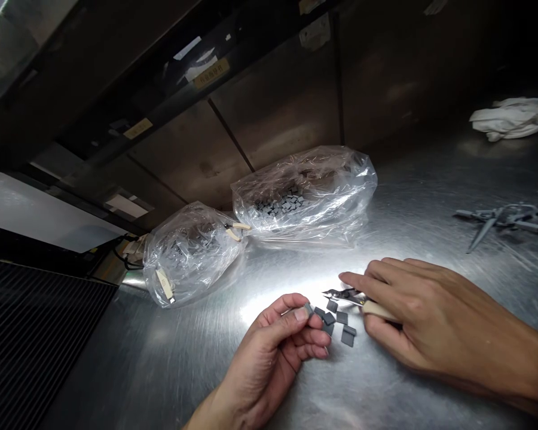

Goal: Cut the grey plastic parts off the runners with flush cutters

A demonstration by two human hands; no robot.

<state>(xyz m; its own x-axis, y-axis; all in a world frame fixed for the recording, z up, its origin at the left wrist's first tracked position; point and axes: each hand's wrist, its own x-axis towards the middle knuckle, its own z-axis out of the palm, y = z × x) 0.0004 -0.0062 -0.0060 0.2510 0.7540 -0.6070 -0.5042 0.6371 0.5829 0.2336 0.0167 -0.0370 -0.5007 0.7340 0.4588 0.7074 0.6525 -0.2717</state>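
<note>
On a brushed stainless-steel bench (407, 382) lies a small, loose pile of flat, dark grey rectangular tiles (336, 322). The person's left hand (264, 352), just left of the pile, is closed in a pinch, with the thumb and fingers gripping one small grey tile (308, 309) by its edges. The right hand (430, 316), just right of the pile, is closed around a pair of small steel snips with a cream handle (345, 294), their narrow tips reaching over the pile's upper edge.

Well behind the pile, two clear plastic bags sit side by side, touching: a bag of grey tiles tied with tan strips (190, 254) and a fuller bag of grey tiles (305, 194). Far to the right of the pile lies a cluster of thin, dark metal pieces (497, 220), with a crumpled white cloth (513, 118) farther back. A black ribbed grille (36, 340) lies well left of the pile.
</note>
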